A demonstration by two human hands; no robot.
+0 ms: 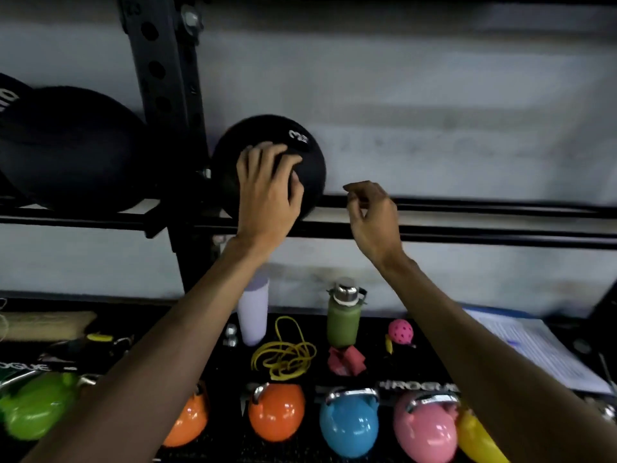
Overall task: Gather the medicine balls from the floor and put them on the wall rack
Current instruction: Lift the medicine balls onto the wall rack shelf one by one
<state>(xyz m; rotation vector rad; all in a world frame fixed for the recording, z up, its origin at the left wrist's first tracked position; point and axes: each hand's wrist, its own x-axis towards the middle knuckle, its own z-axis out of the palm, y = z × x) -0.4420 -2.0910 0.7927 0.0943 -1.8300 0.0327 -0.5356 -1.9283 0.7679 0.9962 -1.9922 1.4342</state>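
Medicine ball (267, 131) on rack (467, 230), left grip (268, 188) touching front; right grip (374, 218) apart.

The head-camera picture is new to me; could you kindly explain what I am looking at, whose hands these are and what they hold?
No machine here: the picture comes from a wide-angle camera worn on a person's head, looking forward and down, so both bare arms are the wearer's own. The left hand rests on a small black medicine ball sitting on the rails of the wall rack, next to larger black balls. The right hand hovers beside it, fingers loosely curled, holding nothing. Below are coloured kettlebells, a green bottle, a pale bottle and a yellow band.
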